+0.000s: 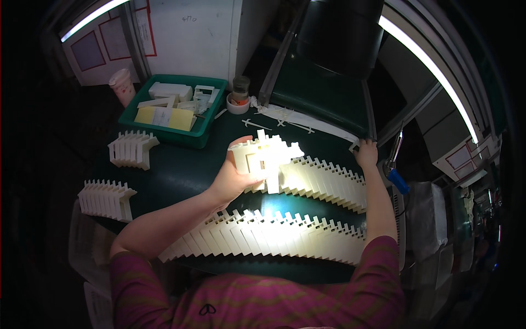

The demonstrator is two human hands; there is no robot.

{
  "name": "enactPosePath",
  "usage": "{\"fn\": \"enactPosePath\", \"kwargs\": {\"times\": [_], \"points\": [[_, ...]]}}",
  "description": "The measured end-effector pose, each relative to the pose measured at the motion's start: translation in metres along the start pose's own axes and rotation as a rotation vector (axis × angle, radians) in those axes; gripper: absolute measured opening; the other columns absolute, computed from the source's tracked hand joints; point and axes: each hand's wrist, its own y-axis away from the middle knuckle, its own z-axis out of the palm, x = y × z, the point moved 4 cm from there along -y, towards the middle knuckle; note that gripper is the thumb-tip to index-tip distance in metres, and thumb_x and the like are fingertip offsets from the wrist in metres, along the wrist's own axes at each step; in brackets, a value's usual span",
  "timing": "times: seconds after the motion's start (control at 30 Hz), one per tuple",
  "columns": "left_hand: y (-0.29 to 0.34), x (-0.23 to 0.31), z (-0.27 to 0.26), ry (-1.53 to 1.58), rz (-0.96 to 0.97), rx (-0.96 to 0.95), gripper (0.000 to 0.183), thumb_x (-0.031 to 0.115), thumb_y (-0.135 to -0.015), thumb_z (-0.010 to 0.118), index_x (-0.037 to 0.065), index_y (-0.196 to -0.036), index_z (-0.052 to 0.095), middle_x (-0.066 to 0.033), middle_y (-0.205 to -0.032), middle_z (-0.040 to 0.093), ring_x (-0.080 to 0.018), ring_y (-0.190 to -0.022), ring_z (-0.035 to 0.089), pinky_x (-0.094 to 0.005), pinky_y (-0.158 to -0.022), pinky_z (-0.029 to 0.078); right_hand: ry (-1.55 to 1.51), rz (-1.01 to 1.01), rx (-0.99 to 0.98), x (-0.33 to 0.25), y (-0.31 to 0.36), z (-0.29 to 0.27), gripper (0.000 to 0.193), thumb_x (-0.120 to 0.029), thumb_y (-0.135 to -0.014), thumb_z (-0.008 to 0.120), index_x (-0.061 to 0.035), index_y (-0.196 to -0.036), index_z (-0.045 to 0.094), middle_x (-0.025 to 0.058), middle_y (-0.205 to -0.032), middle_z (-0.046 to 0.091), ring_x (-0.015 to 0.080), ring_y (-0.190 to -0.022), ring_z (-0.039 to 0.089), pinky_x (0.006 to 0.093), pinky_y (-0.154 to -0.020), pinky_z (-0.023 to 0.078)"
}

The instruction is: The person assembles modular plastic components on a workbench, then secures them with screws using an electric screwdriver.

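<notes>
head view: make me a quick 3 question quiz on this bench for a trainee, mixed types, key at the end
1. What does the left hand hold?
2. True or false: the yellow card lies in the green tray.
3. Where is the blue-handled tool?
a) inside the tray
b) to the right of the right forearm
c) under the left hand

Key:
1. White parts
2. True
3. b
</notes>
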Motion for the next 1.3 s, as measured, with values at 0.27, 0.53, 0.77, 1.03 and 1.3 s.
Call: {"fn": "enactPosePath", "kwargs": {"times": [0.27,0.53,0.77,1.03,1.3], "points": [[-0.009,-0.018,-0.016,0.126,-0.082,0.035,0.068,0.01,-0.081,0.065,0.013,-0.135,0.026,-0.0089,-0.124,0.046,-0.0197,-0.116,0.049,-0.0341,-0.097,0.044,-0.311,-0.043,0.156,-0.04,0.007,-0.057,0.027,-0.016,-0.073,0.072,-0.0058,-0.096,0.06,0.0116,-0.086,0.064,0.0288,-0.09,0.061,0.04,-0.075,0.05],[-0.002,-0.005,0.008,0.48,-0.203,0.064,0.048,0.021,-0.09,0.054,0.005,-0.131,0.035,-0.0107,-0.125,0.05,-0.0218,-0.115,0.053,-0.039,-0.096,0.046,-1.251,-0.87,0.383,-0.177,0.13,-0.164,0.033,-0.003,-0.069,0.076,-0.0039,-0.098,0.059,0.013,-0.106,0.064,0.0226,-0.088,0.066,0.0297,-0.074,0.052],[0.018,0.006,0.021,0.251,-0.091,0.135,0.052,0.009,-0.086,0.056,0.007,-0.133,0.033,-0.0067,-0.126,0.05,-0.019,-0.117,0.051,-0.0364,-0.099,0.043,-1.433,-0.832,0.172,-0.171,0.155,-0.139,0.021,0.001,-0.078,0.066,-0.0035,-0.095,0.055,0.0181,-0.115,0.054,0.0289,-0.109,0.054,0.0389,-0.095,0.041],[0.026,0.01,0.019,0.138,0.03,-0.039,0.066,0.001,-0.08,0.062,0.012,-0.135,0.026,-0.0088,-0.125,0.042,-0.0201,-0.119,0.045,-0.0361,-0.098,0.042,-1.334,-1.014,-0.015,-0.19,0.169,-0.165,0.035,0.001,-0.068,0.071,-0.0037,-0.101,0.061,0.0186,-0.114,0.059,0.0303,-0.103,0.06,0.0345,-0.087,0.048],[0.036,0.02,0.021,0.06,0.076,-0.059,0.075,-0.003,-0.076,0.064,0.015,-0.137,0.023,-0.0087,-0.122,0.042,-0.0213,-0.119,0.045,-0.0378,-0.1,0.041,-1.264,-1.076,0.059,-0.194,0.175,-0.154,0.039,0.002,-0.072,0.07,0.0001,-0.11,0.06,0.0166,-0.12,0.056,0.0259,-0.099,0.061,0.0321,-0.083,0.051]]}}
